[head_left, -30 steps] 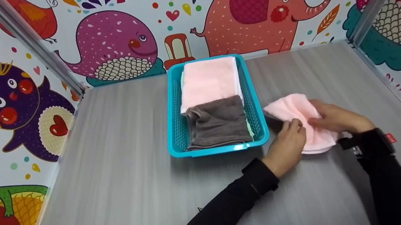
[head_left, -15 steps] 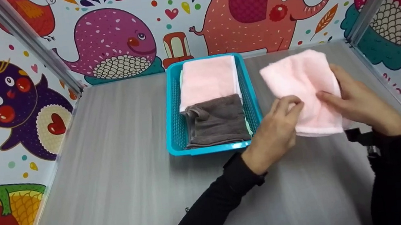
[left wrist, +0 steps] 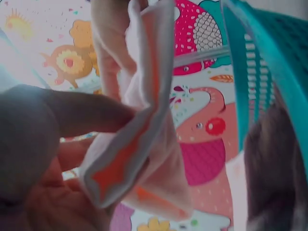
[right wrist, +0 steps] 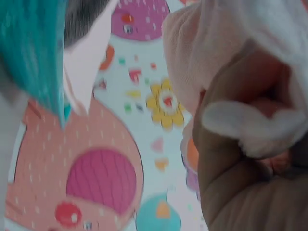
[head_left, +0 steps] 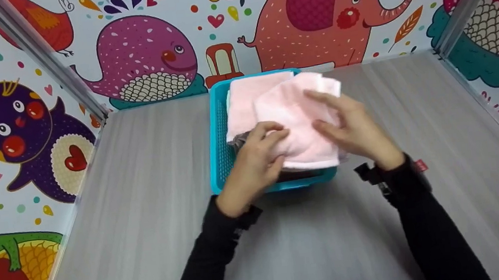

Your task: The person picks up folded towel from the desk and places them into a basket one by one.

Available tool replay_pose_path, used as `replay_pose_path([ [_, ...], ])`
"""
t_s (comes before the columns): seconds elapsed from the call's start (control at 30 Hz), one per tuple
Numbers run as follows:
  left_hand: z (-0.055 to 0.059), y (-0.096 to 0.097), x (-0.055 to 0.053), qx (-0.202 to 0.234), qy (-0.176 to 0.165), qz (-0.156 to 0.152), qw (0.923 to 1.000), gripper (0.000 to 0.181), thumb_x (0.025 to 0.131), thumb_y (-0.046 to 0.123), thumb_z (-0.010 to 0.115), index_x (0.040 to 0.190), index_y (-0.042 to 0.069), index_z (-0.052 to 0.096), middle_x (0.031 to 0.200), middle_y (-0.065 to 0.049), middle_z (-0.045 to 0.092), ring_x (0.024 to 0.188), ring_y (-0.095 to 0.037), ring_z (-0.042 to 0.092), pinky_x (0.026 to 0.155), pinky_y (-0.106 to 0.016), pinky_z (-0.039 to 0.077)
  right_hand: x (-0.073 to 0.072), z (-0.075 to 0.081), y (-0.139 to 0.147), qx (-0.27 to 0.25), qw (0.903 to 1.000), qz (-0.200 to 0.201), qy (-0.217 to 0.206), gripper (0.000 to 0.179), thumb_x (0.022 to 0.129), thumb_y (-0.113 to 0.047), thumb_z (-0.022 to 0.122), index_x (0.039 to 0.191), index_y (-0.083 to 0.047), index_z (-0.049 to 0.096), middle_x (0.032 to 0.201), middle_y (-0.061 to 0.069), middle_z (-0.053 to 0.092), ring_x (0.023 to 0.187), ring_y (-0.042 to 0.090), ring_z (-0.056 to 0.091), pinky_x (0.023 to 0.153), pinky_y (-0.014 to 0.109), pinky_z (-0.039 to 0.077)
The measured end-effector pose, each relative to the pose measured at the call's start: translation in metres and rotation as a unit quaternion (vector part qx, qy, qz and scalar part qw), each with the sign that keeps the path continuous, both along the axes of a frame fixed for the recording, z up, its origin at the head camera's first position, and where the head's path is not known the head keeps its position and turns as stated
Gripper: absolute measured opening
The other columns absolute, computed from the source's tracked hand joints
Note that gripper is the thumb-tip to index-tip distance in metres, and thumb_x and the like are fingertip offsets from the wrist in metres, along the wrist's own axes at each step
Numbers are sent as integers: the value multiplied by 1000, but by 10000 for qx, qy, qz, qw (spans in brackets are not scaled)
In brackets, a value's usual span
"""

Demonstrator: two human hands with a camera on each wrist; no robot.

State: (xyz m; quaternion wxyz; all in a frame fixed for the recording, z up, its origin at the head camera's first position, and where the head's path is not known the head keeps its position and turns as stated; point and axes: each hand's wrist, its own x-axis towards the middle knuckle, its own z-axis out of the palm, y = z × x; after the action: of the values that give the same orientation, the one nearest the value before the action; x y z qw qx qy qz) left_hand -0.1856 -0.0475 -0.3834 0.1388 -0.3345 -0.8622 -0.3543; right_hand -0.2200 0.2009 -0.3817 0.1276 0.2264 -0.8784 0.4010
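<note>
A folded pale pink towel is held above the turquoise basket by both hands. My left hand pinches its left edge between thumb and fingers, as the left wrist view shows with the towel's folded layers. On the opposite edge, my right hand grips the towel, thumb on top and other fingers partly hidden. Another pink folded towel lies in the basket's far part. Of the dark grey towel in the near part, only a corner shows past the held towel in the head view.
The basket stands on a grey wood-grain table. Behind it rises a white wall panel with cartoon animals, and decorated panels flank the left and right sides. Metal corner posts join the panels.
Both hands have lifted the pink towel from the table right of the basket and carried it left, over the basket. It now covers most of the grey towel from view.
</note>
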Motion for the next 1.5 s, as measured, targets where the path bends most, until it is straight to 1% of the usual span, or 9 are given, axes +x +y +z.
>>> replay_pose_path([
  [0.3, -21, -45, -6, -595, -735, -183, 9954, 38, 88, 2, 77, 125, -8, 70, 124, -19, 62, 119, -34, 60, 101, -47, 52, -12, -28, -31, 608, 9929, 477, -904, 63, 92, -17, 78, 150, -9, 55, 148, 23, 57, 126, 40, 56, 106, 60, 47],
  [0.4, -29, -50, -13, -913, -1188, -278, 9883, 37, 92, 6, 75, 126, -7, 70, 124, -19, 63, 119, -34, 60, 103, -48, 51, -15, -36, -31, 929, 9883, 517, -1097, 68, 91, -18, 80, 152, -8, 53, 143, 24, 60, 117, 37, 58, 97, 50, 52],
  [0.5, -37, -54, -20, -1306, -1554, -313, 9787, 35, 97, 13, 71, 128, -4, 70, 124, -18, 64, 117, -34, 62, 104, -48, 50, -16, -42, -32, 1332, 9830, 423, -1192, 73, 89, -20, 83, 154, -9, 51, 114, 21, 70, 95, 30, 59, 72, 35, 47],
  [0.6, -42, -57, -25, -1633, -1582, -286, 9734, 39, 98, 21, 70, 131, 0, 69, 123, -17, 66, 114, -33, 61, 103, -49, 50, -15, -46, -34, 1744, 9774, 310, -1154, 76, 87, -22, 84, 154, -10, 50, 92, 18, 66, 83, 29, 55, 62, 35, 40],
  [0.73, -45, -58, -31, -1819, -1411, -72, 9731, 65, 93, 29, 75, 151, 9, 53, 115, -6, 70, 109, -30, 56, 98, -48, 44, -15, -46, -35, 2244, 9709, 114, -831, 78, 85, -30, 85, 153, -12, 52, 125, 27, 67, 105, 36, 57, 82, 48, 54],
  [0.8, -47, -58, -34, -1824, -1442, 124, 9725, 84, 89, 31, 77, 161, 13, 39, 107, 0, 69, 106, -25, 51, 92, -44, 40, -15, -47, -35, 2485, 9667, 6, -612, 77, 84, -35, 86, 152, -15, 55, 136, 28, 62, 118, 39, 52, 97, 55, 50],
  [0.9, -51, -57, -37, -1891, -1516, 419, 9693, 99, 83, 34, 76, 165, 14, 25, 96, 6, 64, 102, -19, 47, 88, -38, 33, -17, -49, -33, 2644, 9629, -89, -537, 78, 80, -41, 88, 150, -21, 58, 133, 29, 61, 121, 40, 48, 104, 60, 42],
  [1.33, -52, -48, -40, -2655, -1626, 803, 9469, 101, 77, 45, 68, 164, 13, 29, 86, 4, 61, 110, -24, 51, 90, -39, 31, -25, -58, -29, 2942, 9555, -67, -186, 79, 72, -48, 92, 143, -26, 64, 117, 29, 60, 121, 42, 48, 119, 69, 25],
  [1.5, -54, -50, -40, -2728, -1632, 834, 9445, 100, 78, 44, 68, 164, 13, 28, 87, 3, 62, 117, -26, 51, 91, -39, 32, -23, -60, -31, 2972, 9546, 34, -211, 79, 76, -48, 90, 146, -26, 62, 130, 32, 58, 128, 45, 47, 120, 69, 23],
])
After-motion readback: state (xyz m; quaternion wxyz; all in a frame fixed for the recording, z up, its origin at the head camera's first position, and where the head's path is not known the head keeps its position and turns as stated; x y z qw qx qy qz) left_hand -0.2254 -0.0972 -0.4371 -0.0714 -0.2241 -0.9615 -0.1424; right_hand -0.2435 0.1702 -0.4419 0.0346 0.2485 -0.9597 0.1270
